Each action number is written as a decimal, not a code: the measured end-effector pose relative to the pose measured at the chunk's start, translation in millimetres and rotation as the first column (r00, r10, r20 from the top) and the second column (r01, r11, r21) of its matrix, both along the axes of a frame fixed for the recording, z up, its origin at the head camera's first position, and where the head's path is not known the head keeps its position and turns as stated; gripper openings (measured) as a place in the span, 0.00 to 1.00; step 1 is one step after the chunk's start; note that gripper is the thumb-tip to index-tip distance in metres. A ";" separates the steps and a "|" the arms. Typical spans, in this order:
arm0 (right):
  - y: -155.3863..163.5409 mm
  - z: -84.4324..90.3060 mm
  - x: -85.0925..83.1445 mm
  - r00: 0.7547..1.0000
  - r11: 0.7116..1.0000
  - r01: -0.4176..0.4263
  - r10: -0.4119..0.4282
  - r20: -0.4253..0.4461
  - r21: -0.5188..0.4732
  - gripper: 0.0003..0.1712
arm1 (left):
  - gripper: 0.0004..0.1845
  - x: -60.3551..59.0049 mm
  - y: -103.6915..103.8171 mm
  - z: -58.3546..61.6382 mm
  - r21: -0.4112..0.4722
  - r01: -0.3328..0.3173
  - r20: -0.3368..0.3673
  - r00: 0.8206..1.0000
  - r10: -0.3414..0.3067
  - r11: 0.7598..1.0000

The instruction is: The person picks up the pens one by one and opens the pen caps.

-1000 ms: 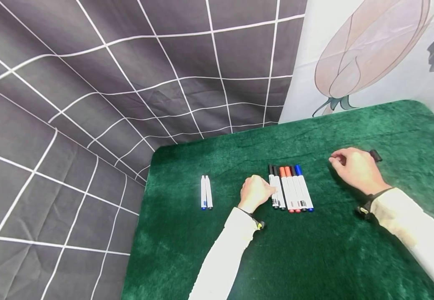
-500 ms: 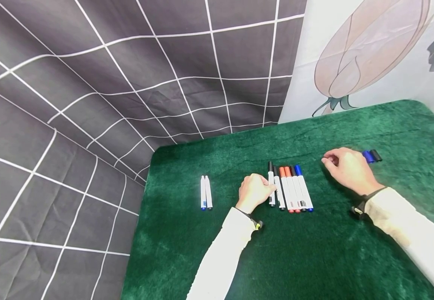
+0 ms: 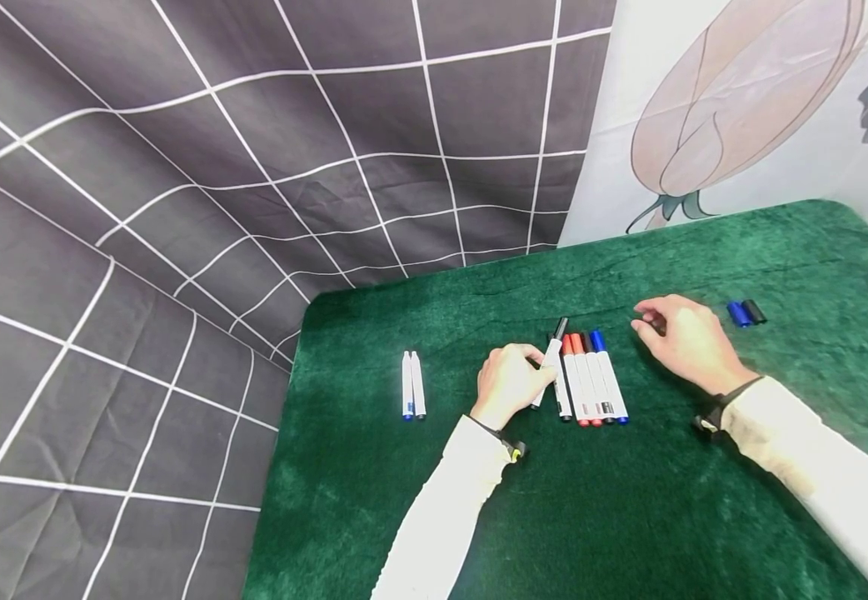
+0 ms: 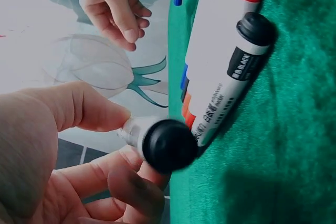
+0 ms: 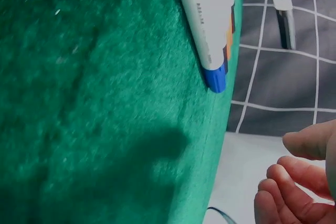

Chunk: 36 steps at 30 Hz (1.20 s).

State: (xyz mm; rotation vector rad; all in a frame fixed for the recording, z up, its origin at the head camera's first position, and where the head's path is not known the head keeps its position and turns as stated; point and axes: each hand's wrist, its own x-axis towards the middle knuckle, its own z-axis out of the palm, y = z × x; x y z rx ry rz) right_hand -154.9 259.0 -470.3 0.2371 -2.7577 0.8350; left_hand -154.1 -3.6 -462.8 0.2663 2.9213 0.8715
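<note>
Head view above — wrist views close — markers (image 3: 593,382) shared.

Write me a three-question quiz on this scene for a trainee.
1. Multiple choice: what does the left hand hold? a) a blue-capped marker; b) a black-capped marker; c) nothing.
2. True or false: the right hand also grips a marker.
3. Fill in: one loose cap is blue; the cap beside it is ____.

Key: 1. b; 2. false, it holds nothing; 3. black.
</note>
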 end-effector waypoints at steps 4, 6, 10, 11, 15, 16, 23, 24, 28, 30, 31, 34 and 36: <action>-6.7 2.1 1.0 0.999 1.000 -0.029 0.028 -0.024 -0.009 0.18 | 0.09 1.2 -1.1 3.5 0.023 0.032 -0.022 0.999 -0.032 0.999; -10.3 3.6 1.3 0.999 0.999 -0.038 0.037 -0.040 -0.010 0.19 | 0.09 1.7 -1.3 4.8 0.033 0.044 -0.025 0.999 -0.043 0.999; -16.3 6.7 1.6 0.997 0.998 -0.059 0.058 -0.058 -0.010 0.21 | 0.08 2.4 -1.2 6.2 0.038 0.058 -0.032 0.998 -0.056 0.998; -17.5 7.1 1.7 0.996 0.998 -0.066 0.065 -0.059 -0.009 0.21 | 0.08 2.5 -1.0 6.2 0.039 0.058 -0.031 0.998 -0.057 0.998; -21.9 7.6 2.2 0.993 0.994 -0.108 0.107 -0.043 -0.011 0.23 | 0.08 3.3 -0.3 6.2 0.035 0.064 -0.020 0.998 -0.063 0.997; -23.0 7.7 2.3 0.992 0.993 -0.120 0.119 -0.040 -0.010 0.24 | 0.08 3.5 0.1 6.5 0.033 0.066 -0.018 0.998 -0.065 0.997; -29.3 8.6 3.4 0.980 0.981 -0.194 0.195 -0.042 0.016 0.27 | 0.10 4.3 1.2 9.6 0.021 0.080 -0.039 0.996 -0.079 0.997; -30.0 8.5 3.5 0.977 0.978 -0.205 0.206 -0.048 0.023 0.27 | 0.10 4.4 1.1 10.1 0.018 0.083 -0.044 0.996 -0.082 0.996; -32.0 8.6 2.5 0.965 0.967 -0.254 0.255 -0.067 0.031 0.27 | 0.10 4.4 1.0 12.3 -0.008 0.102 -0.078 0.992 -0.102 0.995; -32.8 7.8 2.1 0.957 0.960 -0.279 0.281 -0.072 0.033 0.27 | 0.11 4.5 0.9 12.5 -0.021 0.117 -0.097 0.988 -0.119 0.993; -33.2 7.3 1.9 0.953 0.956 -0.292 0.294 -0.075 0.035 0.26 | 0.10 4.5 0.8 12.7 -0.025 0.124 -0.106 0.986 -0.126 0.992; -33.8 5.6 1.5 0.938 0.942 -0.332 0.335 -0.084 0.046 0.25 | 0.10 4.9 0.3 13.1 -0.035 0.151 -0.130 0.979 -0.154 0.988; -33.8 4.3 1.9 0.928 0.932 -0.358 0.362 -0.088 0.056 0.24 | 0.10 5.0 -0.4 13.7 -0.041 0.167 -0.143 0.975 -0.171 0.985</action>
